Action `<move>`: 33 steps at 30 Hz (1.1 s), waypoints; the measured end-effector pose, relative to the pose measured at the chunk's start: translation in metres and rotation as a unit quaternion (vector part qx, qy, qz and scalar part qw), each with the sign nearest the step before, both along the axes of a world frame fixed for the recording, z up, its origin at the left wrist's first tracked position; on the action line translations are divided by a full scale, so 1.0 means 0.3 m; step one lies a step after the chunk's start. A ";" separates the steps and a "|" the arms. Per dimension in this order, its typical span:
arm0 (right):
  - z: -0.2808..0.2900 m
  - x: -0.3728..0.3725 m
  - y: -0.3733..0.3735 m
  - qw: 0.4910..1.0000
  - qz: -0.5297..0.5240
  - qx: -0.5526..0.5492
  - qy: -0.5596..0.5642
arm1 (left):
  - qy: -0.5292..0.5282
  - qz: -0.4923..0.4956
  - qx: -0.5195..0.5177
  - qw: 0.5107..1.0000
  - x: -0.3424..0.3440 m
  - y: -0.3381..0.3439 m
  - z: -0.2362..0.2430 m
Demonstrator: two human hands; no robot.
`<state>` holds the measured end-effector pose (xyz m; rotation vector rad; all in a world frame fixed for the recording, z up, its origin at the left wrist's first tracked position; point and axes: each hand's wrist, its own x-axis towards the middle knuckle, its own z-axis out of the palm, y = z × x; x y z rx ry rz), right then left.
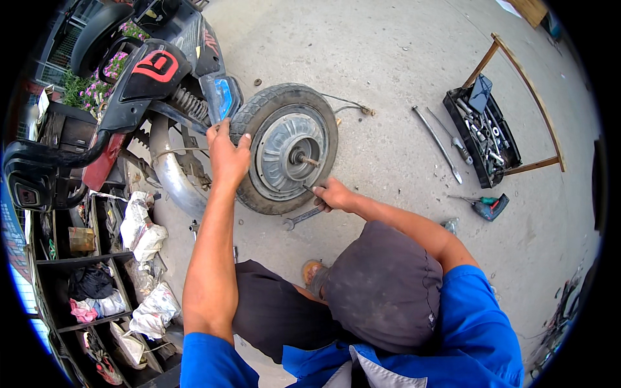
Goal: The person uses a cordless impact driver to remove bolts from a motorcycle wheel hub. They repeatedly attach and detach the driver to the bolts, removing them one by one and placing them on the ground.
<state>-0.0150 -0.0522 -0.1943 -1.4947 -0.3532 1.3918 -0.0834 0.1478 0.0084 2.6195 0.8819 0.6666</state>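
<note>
A scooter wheel with a black tyre [328, 110] and a ribbed metal hub motor [275, 158] stands on the concrete, its threaded axle pointing out toward the right. My left hand [228, 158] grips the tyre's left side, thumb on the tread, close beside the scooter's rear end. At the wheel's lower right, my right hand [335, 195] is closed round a wrench [303, 218], whose open jaw points down-left near the ground. A thin dark tip juts from the same hand toward the hub rim; what it belongs to is hidden by the fingers.
The scooter [155, 71] leans at upper left, its mudguard [178, 174] beside the wheel. On the right lie a toolbox [482, 171] of sockets, a long bar [436, 143], a screwdriver [462, 150] and a power tool [490, 207]. A compartment shelf [84, 262] holds bags at left.
</note>
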 end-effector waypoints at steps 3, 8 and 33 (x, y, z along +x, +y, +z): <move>-0.004 0.016 -0.035 0.997 -0.044 -0.031 0.048 | -0.029 -0.004 0.028 0.999 -0.019 -0.037 0.020; 0.035 0.129 -0.310 0.987 -0.109 -0.036 -0.113 | -0.046 -0.064 0.024 0.997 -0.073 -0.133 0.056; 0.036 -0.191 -1.214 0.898 -0.236 -0.258 -0.266 | 0.209 -0.248 -0.413 0.851 -0.110 -0.201 0.047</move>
